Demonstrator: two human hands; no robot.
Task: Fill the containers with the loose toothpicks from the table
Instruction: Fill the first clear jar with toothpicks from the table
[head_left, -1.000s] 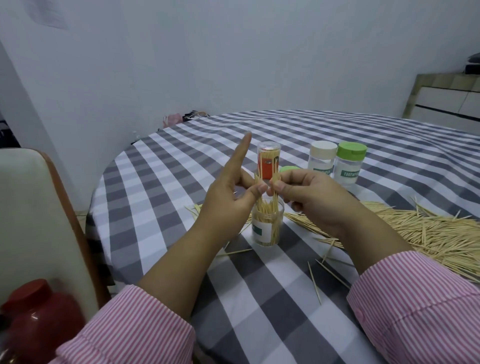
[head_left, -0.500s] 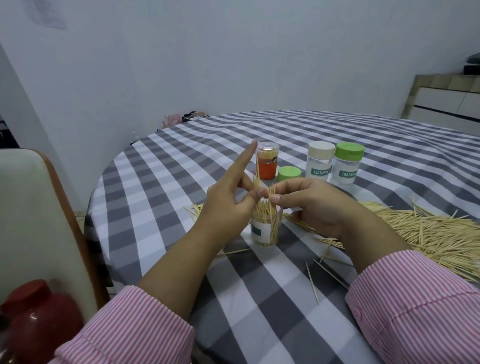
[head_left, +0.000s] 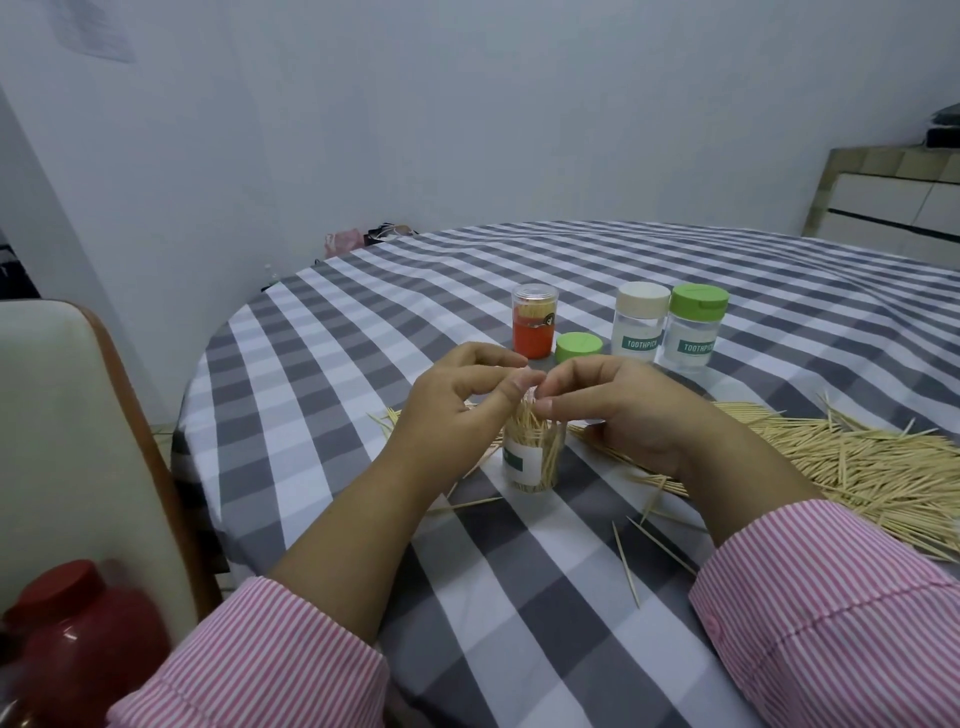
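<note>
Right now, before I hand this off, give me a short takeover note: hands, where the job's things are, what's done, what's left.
Left hand and right hand: both pinch the toothpick bundle standing in the open container.
Its green lid lies loose behind it.
Orange container: already holds toothpicks.
White-lid container and green-lid container: capped, look empty.
Left: seat this bundle, cap, then fill from the loose pile to the right.

You face a pale wall (head_left: 467, 104); a chair (head_left: 78, 415) stands at lower left, drawers (head_left: 893, 208) at upper right.
</note>
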